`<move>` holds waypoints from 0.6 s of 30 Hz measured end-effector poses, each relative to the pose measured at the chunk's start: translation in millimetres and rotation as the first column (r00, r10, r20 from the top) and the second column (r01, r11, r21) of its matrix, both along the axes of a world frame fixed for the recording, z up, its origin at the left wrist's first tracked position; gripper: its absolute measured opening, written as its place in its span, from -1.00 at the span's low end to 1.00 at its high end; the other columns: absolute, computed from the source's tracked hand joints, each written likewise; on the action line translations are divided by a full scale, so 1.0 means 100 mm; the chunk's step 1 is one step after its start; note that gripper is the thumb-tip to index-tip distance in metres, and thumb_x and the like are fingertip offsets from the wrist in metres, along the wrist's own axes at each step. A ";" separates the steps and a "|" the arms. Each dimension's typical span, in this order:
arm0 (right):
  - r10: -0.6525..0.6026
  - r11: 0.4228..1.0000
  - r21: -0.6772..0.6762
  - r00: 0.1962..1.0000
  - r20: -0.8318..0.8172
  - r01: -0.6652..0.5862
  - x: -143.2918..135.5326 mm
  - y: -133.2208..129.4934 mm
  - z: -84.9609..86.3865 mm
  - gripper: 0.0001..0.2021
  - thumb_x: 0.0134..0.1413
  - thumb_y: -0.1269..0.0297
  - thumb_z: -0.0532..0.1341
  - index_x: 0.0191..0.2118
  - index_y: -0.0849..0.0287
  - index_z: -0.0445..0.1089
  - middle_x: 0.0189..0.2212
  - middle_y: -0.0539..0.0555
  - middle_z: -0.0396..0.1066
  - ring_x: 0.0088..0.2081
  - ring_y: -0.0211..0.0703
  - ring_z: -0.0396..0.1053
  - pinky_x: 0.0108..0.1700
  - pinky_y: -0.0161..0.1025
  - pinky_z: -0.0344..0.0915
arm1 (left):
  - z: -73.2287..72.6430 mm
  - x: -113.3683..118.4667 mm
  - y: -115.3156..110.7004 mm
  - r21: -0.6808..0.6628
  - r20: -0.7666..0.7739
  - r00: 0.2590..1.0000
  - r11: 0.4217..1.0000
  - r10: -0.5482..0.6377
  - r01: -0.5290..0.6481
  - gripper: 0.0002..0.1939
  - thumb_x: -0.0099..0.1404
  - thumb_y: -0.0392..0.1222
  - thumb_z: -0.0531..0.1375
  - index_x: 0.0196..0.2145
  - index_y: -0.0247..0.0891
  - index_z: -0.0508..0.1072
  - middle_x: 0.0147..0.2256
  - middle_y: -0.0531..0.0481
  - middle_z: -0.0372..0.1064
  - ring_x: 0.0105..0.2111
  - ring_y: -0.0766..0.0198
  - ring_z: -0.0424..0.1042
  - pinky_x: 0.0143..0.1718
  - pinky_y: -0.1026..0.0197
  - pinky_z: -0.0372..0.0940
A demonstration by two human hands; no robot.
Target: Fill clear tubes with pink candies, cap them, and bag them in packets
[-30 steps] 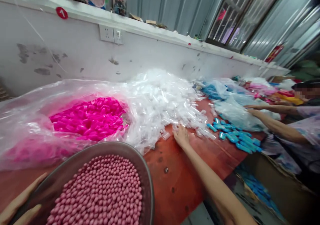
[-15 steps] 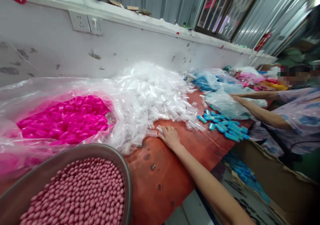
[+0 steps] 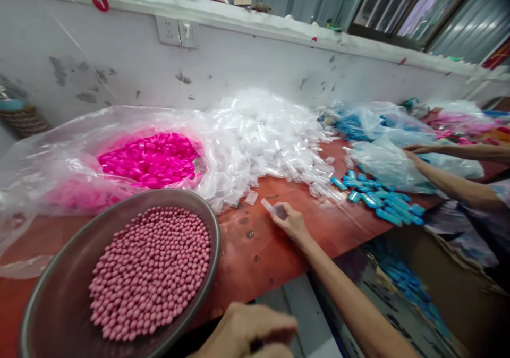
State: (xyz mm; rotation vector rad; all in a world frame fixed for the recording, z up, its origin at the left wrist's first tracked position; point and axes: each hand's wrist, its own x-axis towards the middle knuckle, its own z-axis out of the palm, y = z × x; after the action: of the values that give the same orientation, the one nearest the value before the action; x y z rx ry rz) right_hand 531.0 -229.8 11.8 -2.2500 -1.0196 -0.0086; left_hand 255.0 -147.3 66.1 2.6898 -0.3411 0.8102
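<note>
Pulled back from the clear plastic heap, the right hand pinches a slim see-through plastic tube over the red tabletop, droppable if that one-end grip loosens, can't tell what the half-curled left hand has.

the right hand holds a clear tube over the red table.
</note>
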 end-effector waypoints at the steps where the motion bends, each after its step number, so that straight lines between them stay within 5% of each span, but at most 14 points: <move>1: 0.002 1.000 0.031 0.999 -0.036 -0.001 -0.08 -0.05 0.05 -0.73 0.02 0.16 0.08 -0.21 0.24 0.25 -0.38 0.07 0.36 -0.37 -0.18 0.34 -0.30 -0.27 0.27 | -0.06 0.12 -0.03 -0.036 -0.012 1.000 0.999 0.016 -0.017 -0.60 0.27 -0.06 0.04 0.06 -0.11 0.24 -0.15 -0.04 0.39 -0.17 0.22 0.39 -0.25 0.28 0.37; 4: 0.119 0.974 0.222 0.921 -0.370 -0.036 -0.39 -0.24 0.21 -0.73 -0.03 0.11 0.15 -0.28 0.22 0.25 -0.43 0.01 0.32 -0.40 -0.24 0.32 -0.33 -0.31 0.29 | -0.21 0.43 -0.03 -0.241 -0.100 0.982 0.954 0.159 -0.179 -0.42 0.28 -0.17 0.02 0.20 -0.36 -0.07 0.04 -0.25 0.21 0.03 0.16 0.24 -0.05 0.16 0.30; 7: 0.319 0.911 0.407 0.507 -0.801 0.068 -0.71 -0.41 0.33 -0.72 -0.11 0.16 0.24 -0.31 0.22 0.25 -0.42 0.01 0.31 -0.43 -0.27 0.31 -0.36 -0.30 0.32 | -0.25 0.59 0.08 -0.064 -0.002 0.966 0.964 0.259 -0.259 -0.38 0.26 -0.32 0.01 0.21 -0.40 -0.15 0.17 -0.30 -0.05 0.20 0.00 -0.13 0.12 -0.14 0.01; 9: 0.370 0.908 0.405 0.246 -0.896 0.111 -0.88 -0.48 0.36 -0.72 -0.12 0.19 0.25 -0.30 0.24 0.27 -0.41 0.04 0.33 -0.42 -0.27 0.33 -0.38 -0.29 0.34 | -0.25 0.65 0.14 0.114 0.055 0.966 0.959 0.253 -0.258 -0.44 0.25 -0.39 -0.03 0.20 -0.34 -0.07 0.16 -0.23 -0.01 0.21 -0.05 -0.21 0.13 -0.25 -0.13; 11: 0.367 0.920 0.378 0.113 -0.924 0.101 -1.00 -0.53 0.36 -0.71 -0.13 0.20 0.26 -0.29 0.26 0.28 -0.42 0.06 0.35 -0.43 -0.25 0.36 -0.41 -0.30 0.35 | -0.25 0.70 0.17 0.222 0.037 0.976 0.951 0.213 -0.216 -0.50 0.27 -0.40 -0.06 0.17 -0.33 0.01 0.08 -0.20 0.15 0.19 -0.03 -0.12 0.13 -0.25 -0.14; 15: 0.292 0.951 0.301 0.114 -0.950 0.075 -1.18 -0.58 0.32 -0.67 -0.21 0.25 0.32 -0.27 0.27 0.30 -0.42 0.05 0.36 -0.45 -0.26 0.37 -0.43 -0.31 0.36 | -0.32 0.76 0.11 0.265 -0.062 0.985 0.955 0.158 -0.136 -0.70 0.30 -0.38 -0.08 -0.04 -0.41 0.26 -0.30 -0.11 0.35 -0.06 0.15 0.28 0.14 -0.10 -0.03; 18: 0.225 0.967 0.241 0.173 -0.959 0.079 -1.27 -0.60 0.30 -0.67 -0.25 0.31 0.34 -0.29 0.27 0.30 -0.43 0.03 0.36 -0.45 -0.27 0.36 -0.44 -0.33 0.36 | -0.38 0.74 0.07 0.254 -0.083 0.983 0.957 0.165 -0.139 -0.76 0.30 -0.36 -0.09 -0.21 -0.39 0.34 -0.36 -0.09 0.33 -0.14 0.16 0.31 0.12 -0.08 0.01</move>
State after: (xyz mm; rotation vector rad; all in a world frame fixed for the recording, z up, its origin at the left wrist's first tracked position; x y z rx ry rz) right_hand 404.0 -290.1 42.0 -1.3782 -0.2894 1.2022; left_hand 328.8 -140.8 27.7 3.0100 -0.2248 0.7071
